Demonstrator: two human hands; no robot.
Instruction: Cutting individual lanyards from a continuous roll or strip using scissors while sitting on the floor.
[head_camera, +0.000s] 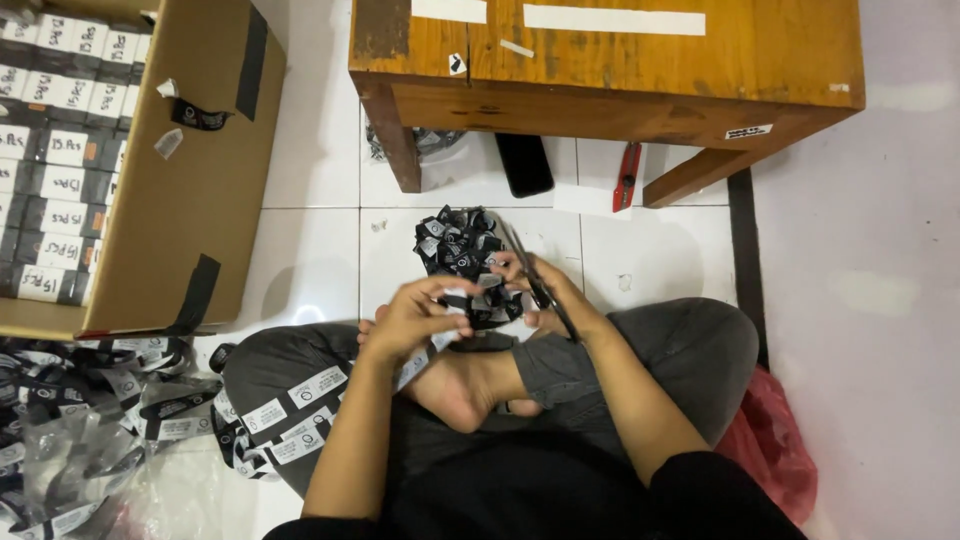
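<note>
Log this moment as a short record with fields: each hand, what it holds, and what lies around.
left hand: pinches a black-and-white label strip, which runs down over the knee
right hand: holds scissors, blades pointing away from the person
cut pieces: pile of labels on the white floor, just beyond the hands
posture: seated cross-legged, bare foot under the hands
left side: open cardboard box with rows of packed bundles
ahead: low wooden table
</note>
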